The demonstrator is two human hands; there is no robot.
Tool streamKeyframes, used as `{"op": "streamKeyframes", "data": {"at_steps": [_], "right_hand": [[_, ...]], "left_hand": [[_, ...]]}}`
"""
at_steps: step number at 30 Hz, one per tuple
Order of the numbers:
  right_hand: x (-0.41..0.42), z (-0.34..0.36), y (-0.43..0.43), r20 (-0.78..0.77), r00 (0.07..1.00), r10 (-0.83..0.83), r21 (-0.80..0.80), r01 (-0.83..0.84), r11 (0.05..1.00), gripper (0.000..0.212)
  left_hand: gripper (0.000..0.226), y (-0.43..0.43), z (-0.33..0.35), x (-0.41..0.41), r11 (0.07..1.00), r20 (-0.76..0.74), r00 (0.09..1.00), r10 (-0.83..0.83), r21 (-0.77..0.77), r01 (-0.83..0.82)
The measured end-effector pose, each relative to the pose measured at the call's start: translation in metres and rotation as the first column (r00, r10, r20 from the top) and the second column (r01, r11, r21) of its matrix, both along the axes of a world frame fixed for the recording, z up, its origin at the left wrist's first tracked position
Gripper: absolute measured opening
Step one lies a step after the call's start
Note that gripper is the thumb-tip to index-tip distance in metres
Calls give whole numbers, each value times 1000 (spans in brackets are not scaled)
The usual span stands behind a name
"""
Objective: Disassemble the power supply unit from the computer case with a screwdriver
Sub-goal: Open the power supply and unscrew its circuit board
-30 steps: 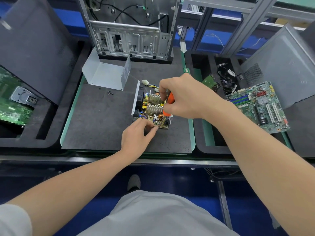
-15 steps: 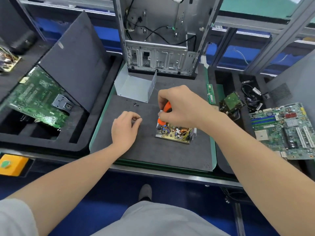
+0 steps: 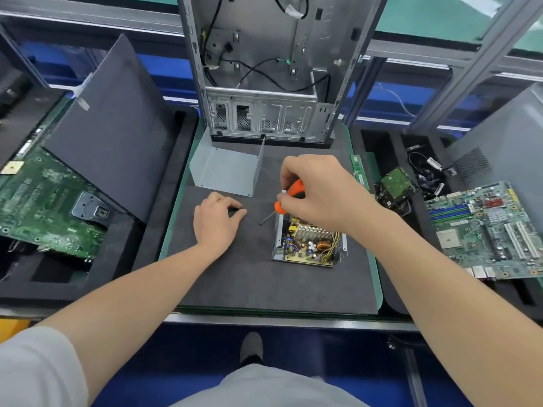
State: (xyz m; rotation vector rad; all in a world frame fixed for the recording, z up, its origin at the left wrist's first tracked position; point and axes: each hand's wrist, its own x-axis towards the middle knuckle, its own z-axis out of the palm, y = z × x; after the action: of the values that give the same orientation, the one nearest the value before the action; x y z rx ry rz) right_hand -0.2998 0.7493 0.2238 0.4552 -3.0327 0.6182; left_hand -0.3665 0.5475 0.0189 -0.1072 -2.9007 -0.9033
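An opened power supply, its circuit board and copper coil exposed, sits on the dark mat of the tabletop, just below the right hand. That grip is clenched around an orange-handled screwdriver, whose dark shaft angles down and to the left, its tip near the mat beside the unit's metal wall. To the left of it, the left hand rests on the mat with fingers curled; whether it pinches anything cannot be told. Beyond both hands lies a bent grey metal cover, and behind that stands the stripped computer case. A green motherboard lies well off to the right.
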Motion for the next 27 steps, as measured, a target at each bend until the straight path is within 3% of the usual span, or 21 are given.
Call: {"op": "streamKeyframes", "data": {"at_steps": [11,17,20,27], "right_hand": [[0,1,5,-20,1000,-17,-4,17,1000,15],[7,2,19,-52,998,-25,-22,24,999,15],[12,4,28,-87,996,-38,-27,36,999,14],[26,11,61,-179,978,-105,-55,96,994,13]], "left_hand": [[11,0,-3,1,998,-15,1000,21,52,-20],[15,14,6,10,999,-137,990,26,43,-20],[16,30,19,19,986,-144,988,-50,151,71],[25,69,51,24,875,30,963,-267,426,229]]}}
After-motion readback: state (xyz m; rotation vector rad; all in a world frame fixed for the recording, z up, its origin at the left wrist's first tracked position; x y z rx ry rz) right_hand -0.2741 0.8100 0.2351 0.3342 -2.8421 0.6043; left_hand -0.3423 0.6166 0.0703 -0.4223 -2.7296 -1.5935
